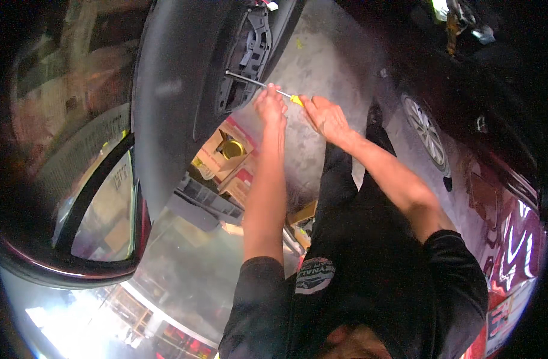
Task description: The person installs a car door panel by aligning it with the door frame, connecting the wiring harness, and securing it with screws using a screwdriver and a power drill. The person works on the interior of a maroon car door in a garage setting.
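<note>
A long screwdriver point(250, 79) with a yellow handle slants across in front of the dark door panel point(172, 90). Its tip meets the edge of a recess point(245, 69), where grey plastic parts and holes show. My right hand point(326, 118) is closed round the handle, so only its yellow front end shows. Closer to the panel, my left hand point(271, 107) pinches the metal shaft between its fingers. What the tip bears on is too small to make out.
A car side mirror point(100, 221) sticks out at the left. Below the panel are open cardboard boxes point(217, 158), one with a gold-coloured round thing point(232, 148). Along the right runs a dark red car body point(513, 239) with a wheel point(425, 131). Concrete floor point(328, 48) lies between.
</note>
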A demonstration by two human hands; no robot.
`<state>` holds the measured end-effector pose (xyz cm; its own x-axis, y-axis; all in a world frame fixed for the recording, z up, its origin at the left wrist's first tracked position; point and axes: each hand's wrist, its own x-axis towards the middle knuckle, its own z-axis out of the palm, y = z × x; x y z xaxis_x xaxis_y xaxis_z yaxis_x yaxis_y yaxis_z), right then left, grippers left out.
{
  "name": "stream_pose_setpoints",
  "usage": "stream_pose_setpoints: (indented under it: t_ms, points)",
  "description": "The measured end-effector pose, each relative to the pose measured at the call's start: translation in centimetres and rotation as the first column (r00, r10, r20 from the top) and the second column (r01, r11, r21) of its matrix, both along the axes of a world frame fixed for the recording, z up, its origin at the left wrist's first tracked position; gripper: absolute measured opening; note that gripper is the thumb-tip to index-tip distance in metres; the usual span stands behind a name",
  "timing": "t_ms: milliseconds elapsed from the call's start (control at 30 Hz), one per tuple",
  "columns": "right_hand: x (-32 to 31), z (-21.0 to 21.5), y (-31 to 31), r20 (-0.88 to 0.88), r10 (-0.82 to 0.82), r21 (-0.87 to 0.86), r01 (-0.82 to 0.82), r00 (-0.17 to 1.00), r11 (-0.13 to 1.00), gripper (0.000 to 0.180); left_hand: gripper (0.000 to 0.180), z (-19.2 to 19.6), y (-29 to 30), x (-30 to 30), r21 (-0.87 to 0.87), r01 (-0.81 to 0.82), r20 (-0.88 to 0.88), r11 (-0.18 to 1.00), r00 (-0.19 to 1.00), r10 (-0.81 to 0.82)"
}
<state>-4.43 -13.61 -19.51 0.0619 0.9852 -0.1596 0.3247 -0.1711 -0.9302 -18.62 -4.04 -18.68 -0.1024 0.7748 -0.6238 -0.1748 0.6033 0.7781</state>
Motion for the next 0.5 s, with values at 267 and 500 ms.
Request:
stream_pose_setpoints:
  t_ms: [267, 500]
  points:
    - [-0.8, -0.6, 0.5, -0.266, -0.084, -0.286, 0.004, 0.960, 0.958, 0.037, 0.027, 0.7, 0.0, -1.3, -0.009, 0.061, -0.056, 0.998, 0.997, -0.062]
    - [0.0, -1.1, 1.0, -0.319, 0.025, -0.242, -0.107, 0.947, 0.964, 0.035, 0.027, 1.0, 0.3, 0.0, -0.011, 0.031, -0.075, 0.999, 0.997, -0.032]
